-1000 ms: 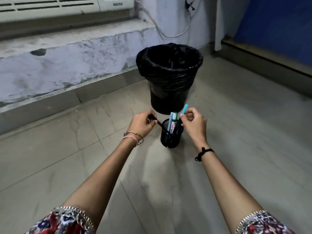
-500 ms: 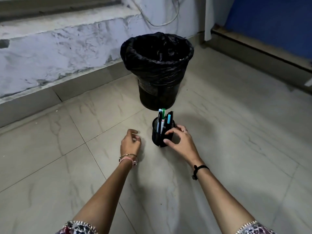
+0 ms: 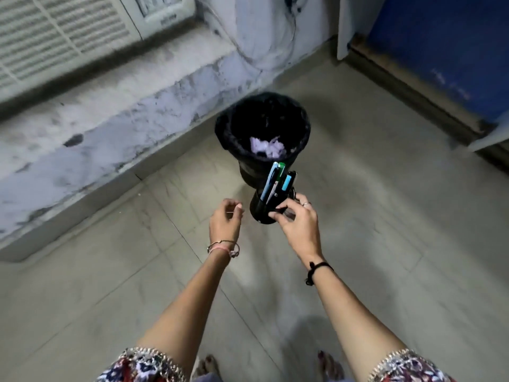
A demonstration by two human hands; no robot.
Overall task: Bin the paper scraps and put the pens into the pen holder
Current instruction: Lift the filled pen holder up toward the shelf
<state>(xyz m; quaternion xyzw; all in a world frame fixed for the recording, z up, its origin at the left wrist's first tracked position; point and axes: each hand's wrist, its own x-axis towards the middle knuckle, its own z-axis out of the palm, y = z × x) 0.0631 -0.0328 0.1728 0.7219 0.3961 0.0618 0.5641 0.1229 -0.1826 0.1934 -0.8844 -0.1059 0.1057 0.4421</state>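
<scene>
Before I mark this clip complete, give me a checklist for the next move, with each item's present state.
1. Pens stand in the pen holder: ok.
2. Right hand has its fingers on the pen holder: ok.
3. Left hand is free, holding nothing, beside the holder: ok.
4. Paper scraps lie inside the bin: ok.
5. No pens or scraps left on the floor: ok for the part in view.
6. Pen holder rests on the floor or is lifted: cannot tell, picture blurred.
</scene>
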